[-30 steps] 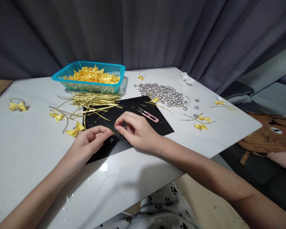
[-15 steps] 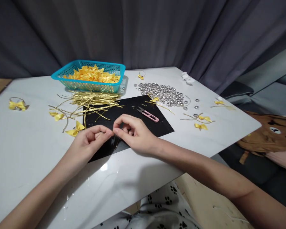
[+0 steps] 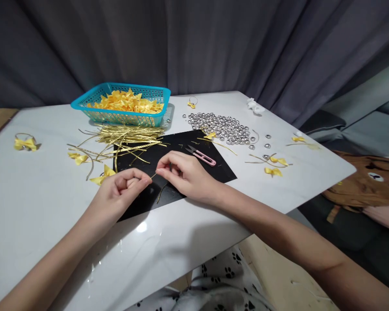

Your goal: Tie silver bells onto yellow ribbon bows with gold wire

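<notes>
Between the fingertips of both hands runs a thin gold cord point(image 3: 153, 176), with only a short stretch showing. My left hand point(image 3: 123, 190) pinches one end and my right hand point(image 3: 184, 175) pinches the other, both above the black sheet point(image 3: 139, 205). Another piece of gold cord point(image 3: 161, 193) lies on the sheet below my right hand. A yellow ribbon bow point(image 3: 104, 174) with a silver bead sits right behind my left hand, partly covered by it. Beyond my right hand, pink thread snips point(image 3: 202, 156) rest on the sheet.
A blue basket point(image 3: 84, 105) of yellow bows stands at the back left, with a pile of gold cords point(image 3: 126, 134) in front. Silver beads point(image 3: 220, 127) spread behind the sheet. Bows with cords point(image 3: 277, 161) lie at right, another bow point(image 3: 25, 144) at far left.
My hands have moved slightly apart, and a short length of gold cord now shows between the fingertips. My right hand has shifted a little up and to the right.
</notes>
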Demonstrator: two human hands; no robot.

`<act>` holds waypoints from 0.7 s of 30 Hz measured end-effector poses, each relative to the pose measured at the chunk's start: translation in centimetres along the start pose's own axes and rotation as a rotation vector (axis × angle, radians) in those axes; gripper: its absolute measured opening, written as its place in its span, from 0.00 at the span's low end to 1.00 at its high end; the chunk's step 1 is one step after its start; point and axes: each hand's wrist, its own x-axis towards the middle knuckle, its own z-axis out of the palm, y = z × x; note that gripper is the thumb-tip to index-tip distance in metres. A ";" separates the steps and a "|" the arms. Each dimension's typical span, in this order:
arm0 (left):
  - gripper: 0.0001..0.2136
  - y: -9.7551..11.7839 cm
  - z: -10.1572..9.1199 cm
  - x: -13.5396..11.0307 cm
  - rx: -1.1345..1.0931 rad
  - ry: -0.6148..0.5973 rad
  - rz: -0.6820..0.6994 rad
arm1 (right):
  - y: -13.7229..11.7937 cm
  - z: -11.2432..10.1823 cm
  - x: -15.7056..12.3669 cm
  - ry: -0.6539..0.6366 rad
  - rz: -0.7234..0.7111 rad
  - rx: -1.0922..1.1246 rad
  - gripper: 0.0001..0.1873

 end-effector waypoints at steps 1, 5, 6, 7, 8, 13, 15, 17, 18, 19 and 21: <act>0.14 0.0 0.0 -0.1 -0.001 0.010 0.004 | 0.1 -0.2 0.1 -0.001 -0.038 -0.046 0.05; 0.13 0.0 -0.1 -0.3 -0.006 -0.001 0.027 | 0.2 -0.4 0.2 0.009 -0.037 -0.038 0.06; 0.13 0.0 -0.1 -0.3 -0.007 -0.010 0.033 | 0.2 -0.4 0.2 0.018 -0.008 -0.005 0.06; 0.14 0.0 -0.2 -0.3 -0.007 -0.016 0.035 | 0.2 -0.3 0.3 0.025 0.028 0.030 0.06; 0.14 0.1 -0.2 -0.3 -0.008 -0.016 0.034 | 0.3 -0.4 0.4 0.033 0.063 0.061 0.07; 0.15 0.2 -0.2 -0.1 -0.003 0.030 -0.003 | 0.9 -2.5 1.2 0.239 0.207 0.138 0.05; 0.15 0.0 -0.2 0.1 -0.002 0.027 -0.029 | 1.4 -3.9 1.5 0.369 0.257 0.123 0.06; 0.16 -0.3 -0.3 0.4 -0.012 0.006 -0.071 | 2.1 -5.0 1.7 0.440 0.299 0.083 0.07; 0.16 -0.4 -0.3 0.6 -0.022 -0.006 -0.095 | 2.5 -5.3 1.8 0.449 0.314 0.055 0.07; 0.16 -0.6 -0.4 0.7 -0.033 -0.014 -0.113 | 2.9 -5.5 1.9 0.442 0.328 0.018 0.08; 0.16 -0.9 -0.6 0.9 -0.060 -0.021 -0.134 | 3.6 -5.5 1.8 0.386 0.349 -0.081 0.09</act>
